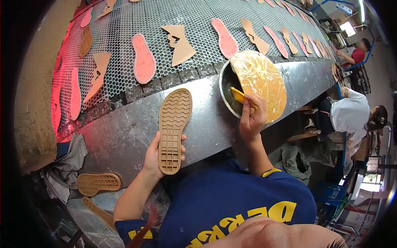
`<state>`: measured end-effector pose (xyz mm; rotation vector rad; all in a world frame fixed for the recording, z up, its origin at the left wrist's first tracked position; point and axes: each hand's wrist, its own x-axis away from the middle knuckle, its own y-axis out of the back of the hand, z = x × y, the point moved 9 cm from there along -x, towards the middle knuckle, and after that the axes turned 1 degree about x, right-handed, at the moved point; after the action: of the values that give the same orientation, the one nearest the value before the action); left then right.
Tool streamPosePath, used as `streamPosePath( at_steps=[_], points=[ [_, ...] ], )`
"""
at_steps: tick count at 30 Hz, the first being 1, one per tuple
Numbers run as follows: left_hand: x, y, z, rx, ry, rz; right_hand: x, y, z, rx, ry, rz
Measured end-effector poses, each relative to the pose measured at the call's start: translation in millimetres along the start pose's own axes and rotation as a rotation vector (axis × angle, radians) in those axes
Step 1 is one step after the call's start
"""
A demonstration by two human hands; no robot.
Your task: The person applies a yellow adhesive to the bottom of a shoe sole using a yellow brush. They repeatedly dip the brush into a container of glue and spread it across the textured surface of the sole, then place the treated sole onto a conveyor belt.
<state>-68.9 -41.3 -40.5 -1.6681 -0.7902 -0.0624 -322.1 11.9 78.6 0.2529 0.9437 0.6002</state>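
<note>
My left hand (152,158) grips a tan shoe sole (175,120) by its heel end and sides, holding it upright above the metal ledge. Wavy ridges mark the sole's wide upper part, and a grid of square hollows fills its lower part. In my right hand (253,120) is a brush with a yellow handle (238,95), pinched between thumb and fingers. The brush reaches over the open side of a round pot (223,91); its lower end is hard to make out. A yellowish, smeared board (264,82) covers the pot's right part.
Beyond the metal ledge (198,124), a mesh conveyor (120,45) carries pink insoles (144,60) and tan cut-out pieces (178,44). Two more tan soles (99,184) lie at lower left, near grey cloth (72,163). A person in white (349,111) and another in red (358,56) are at right.
</note>
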Motion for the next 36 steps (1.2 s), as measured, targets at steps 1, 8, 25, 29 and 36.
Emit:
streamPosePath(
  at_steps=[1, 8, 25, 29, 36],
  points=[
    [-1, -1, 0, 0.004, 0.002, -0.007, 0, 3, 2, 0.015, 0.035, -0.031],
    [-18, -11, 15, 0.040, 0.023, 0.023, -8, 25, 4, 0.080, 0.228, -0.132],
    [-25, -12, 21, -0.041, -0.017, 0.080, -9, 18, -51, -0.468, -0.306, -0.010],
    [-24, -19, 20, -0.285, -0.172, 0.061, -18, 24, -75, -0.811, -0.410, -0.131],
    [-25, -25, 18, -0.336, -0.213, 0.079, -6, -29, 15, -0.675, -0.022, 0.162]
  ],
)
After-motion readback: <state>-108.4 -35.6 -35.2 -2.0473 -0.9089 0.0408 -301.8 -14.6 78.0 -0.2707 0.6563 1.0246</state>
